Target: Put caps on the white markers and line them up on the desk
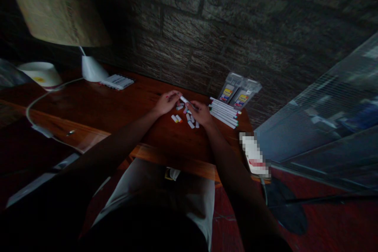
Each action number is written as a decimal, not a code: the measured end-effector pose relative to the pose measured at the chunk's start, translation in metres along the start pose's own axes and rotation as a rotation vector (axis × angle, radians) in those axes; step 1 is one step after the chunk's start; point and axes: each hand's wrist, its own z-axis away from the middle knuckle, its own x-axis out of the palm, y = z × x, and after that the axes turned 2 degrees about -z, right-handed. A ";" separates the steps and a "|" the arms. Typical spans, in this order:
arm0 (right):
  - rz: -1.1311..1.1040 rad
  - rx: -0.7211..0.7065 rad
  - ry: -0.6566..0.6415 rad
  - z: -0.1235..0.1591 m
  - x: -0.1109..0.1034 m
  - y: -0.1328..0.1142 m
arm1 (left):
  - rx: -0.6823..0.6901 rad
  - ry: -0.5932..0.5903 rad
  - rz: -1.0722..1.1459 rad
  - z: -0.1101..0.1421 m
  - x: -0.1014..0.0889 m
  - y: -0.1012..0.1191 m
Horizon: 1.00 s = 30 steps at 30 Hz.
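A white marker (183, 99) is held between my hands, just above the wooden table (147, 130). My right hand (201, 113) is closed around its lower end. The fingertips of my left hand (165, 102) pinch its upper end; whether that end is a cap is too dark to tell. Beneath and in front of my hands lie several loose white marker caps (190, 121), some with coloured ends. Two caps (174, 118) with yellow and orange ends lie a little apart to the left. Right of my right hand, several white markers (223, 112) lie side by side.
Two clear plastic cases (238, 93) stand by the brick wall behind the markers. Another row of markers (118, 81) lies near the lamp base (92, 69). A white cup (43, 74) stands far left. A pixelated white object (254, 153) lies on the right edge.
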 end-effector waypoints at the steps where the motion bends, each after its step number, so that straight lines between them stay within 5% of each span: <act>1: -0.003 0.000 -0.010 0.000 -0.001 -0.001 | 0.000 -0.005 -0.010 0.000 0.000 0.000; 30: 0.050 0.045 0.030 0.000 -0.001 -0.002 | 0.070 -0.040 -0.336 0.008 0.000 0.002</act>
